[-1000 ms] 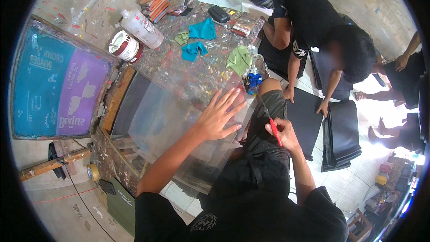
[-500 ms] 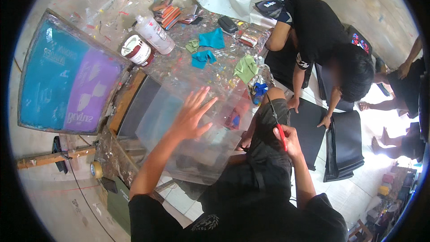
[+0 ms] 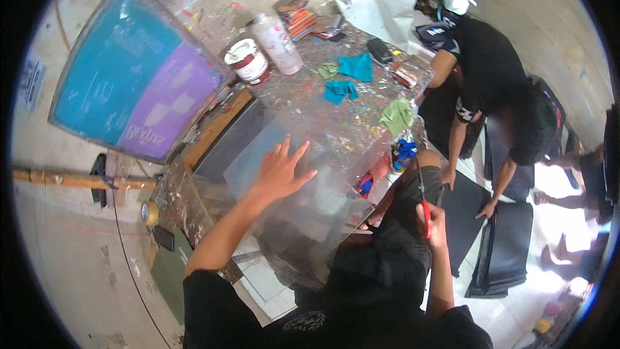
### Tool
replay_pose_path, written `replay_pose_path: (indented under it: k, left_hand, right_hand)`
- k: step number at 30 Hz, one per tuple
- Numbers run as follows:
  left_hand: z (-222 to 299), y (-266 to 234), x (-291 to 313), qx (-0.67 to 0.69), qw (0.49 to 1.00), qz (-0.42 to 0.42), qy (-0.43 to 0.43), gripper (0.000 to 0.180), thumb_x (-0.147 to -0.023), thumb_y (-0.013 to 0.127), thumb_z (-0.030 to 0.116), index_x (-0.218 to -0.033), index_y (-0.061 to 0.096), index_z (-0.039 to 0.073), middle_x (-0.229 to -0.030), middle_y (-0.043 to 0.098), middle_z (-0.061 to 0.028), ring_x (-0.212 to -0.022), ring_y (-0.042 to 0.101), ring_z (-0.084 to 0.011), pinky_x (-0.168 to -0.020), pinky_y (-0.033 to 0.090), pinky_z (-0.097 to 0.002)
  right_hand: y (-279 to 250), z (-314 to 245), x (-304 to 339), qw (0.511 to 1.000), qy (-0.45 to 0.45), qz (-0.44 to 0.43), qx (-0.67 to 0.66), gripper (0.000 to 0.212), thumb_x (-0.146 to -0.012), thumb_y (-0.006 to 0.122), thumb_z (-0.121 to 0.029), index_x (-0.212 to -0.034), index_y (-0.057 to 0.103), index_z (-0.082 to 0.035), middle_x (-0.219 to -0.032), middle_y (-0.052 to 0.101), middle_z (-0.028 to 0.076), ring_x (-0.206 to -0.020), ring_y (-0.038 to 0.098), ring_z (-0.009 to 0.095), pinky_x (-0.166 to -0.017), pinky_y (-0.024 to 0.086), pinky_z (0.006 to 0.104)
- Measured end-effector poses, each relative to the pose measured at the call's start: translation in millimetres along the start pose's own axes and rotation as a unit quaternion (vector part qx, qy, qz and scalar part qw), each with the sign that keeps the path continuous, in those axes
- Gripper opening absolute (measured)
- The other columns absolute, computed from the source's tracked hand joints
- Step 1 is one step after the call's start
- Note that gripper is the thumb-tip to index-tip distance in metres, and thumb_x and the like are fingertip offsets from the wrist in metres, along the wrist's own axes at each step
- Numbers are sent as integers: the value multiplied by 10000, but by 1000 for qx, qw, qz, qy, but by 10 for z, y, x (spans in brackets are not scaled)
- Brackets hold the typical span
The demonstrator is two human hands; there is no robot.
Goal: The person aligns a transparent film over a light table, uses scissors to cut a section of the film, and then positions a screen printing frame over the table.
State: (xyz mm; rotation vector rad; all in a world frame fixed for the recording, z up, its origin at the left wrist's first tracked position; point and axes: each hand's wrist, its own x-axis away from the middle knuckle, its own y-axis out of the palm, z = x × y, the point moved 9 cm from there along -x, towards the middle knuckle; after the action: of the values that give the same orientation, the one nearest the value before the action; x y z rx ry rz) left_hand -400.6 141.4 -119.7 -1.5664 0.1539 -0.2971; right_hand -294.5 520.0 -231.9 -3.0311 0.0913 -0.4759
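My left hand (image 3: 281, 171) lies with fingers spread on a clear plastic sheet (image 3: 300, 216). The sheet rests on the paint-spattered table (image 3: 284, 106) and hangs past its near edge toward my lap. Held in my right hand (image 3: 437, 225) is a pair of red-handled scissors (image 3: 425, 216), its blades pointing up and away from me. The scissors are to the right of the sheet, apart from it, over my right knee.
A framed blue-and-purple screen (image 3: 139, 68) leans at the left. Behind the sheet are a paint tub (image 3: 247, 61), a bottle (image 3: 279, 45) and teal cloth scraps (image 3: 355, 68). At right, another person (image 3: 497, 64) bends over black sheets (image 3: 507, 245) on the floor.
The view has swung, so the table and screen sit farther right in the picture. Against the table, my left hand is slightly farther left, still spread on the sheet. My right hand keeps the scissors.
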Motion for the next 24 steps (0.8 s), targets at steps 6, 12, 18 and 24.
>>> replay_pose_path:
  k: [6, 12, 18, 24]
  left_hand:
    - [-427, 20, 43, -21, 996, 48, -66, 829, -908, 534, 680, -1523, 413, 138, -1366, 478, -359, -1206, 517, -471, -934, 478, -529]
    - [-668, 103, 70, -2, 974, -27, -224, 910, -884, 515, 732, -1415, 519, -7, -1101, 632, -322, -1068, 612, -405, -826, 511, -498]
    - [-702, 2, 204, 4, 980, -96, -174, 835, -841, 620, 675, -1307, 595, -18, -1146, 633, -283, -1121, 605, -371, -883, 502, -496]
    - [-531, -1, 576, 34, 999, -21, -12, 839, -840, 651, 633, -1391, 490, 21, -1468, 402, -321, -1317, 454, -431, -1078, 399, -508]
  right_hand:
    - [49, 60, 19, 996, 22, -32, -74, 403, -937, 700, -420, -708, 539, -131, -593, 454, -85, -477, 396, 28, -435, 280, 229]
    - [61, -25, 52, 997, 11, -30, -69, 408, -954, 674, -424, -706, 526, -135, -589, 436, -81, -470, 394, 39, -431, 275, 234]
    - [21, 49, 82, 996, 5, -45, -78, 438, -961, 622, -514, -785, 544, -120, -631, 422, -79, -501, 382, 30, -436, 280, 219]
    - [30, 27, 114, 996, 19, -23, -83, 440, -964, 644, -479, -720, 490, -147, -594, 397, -95, -473, 346, 19, -422, 252, 224]
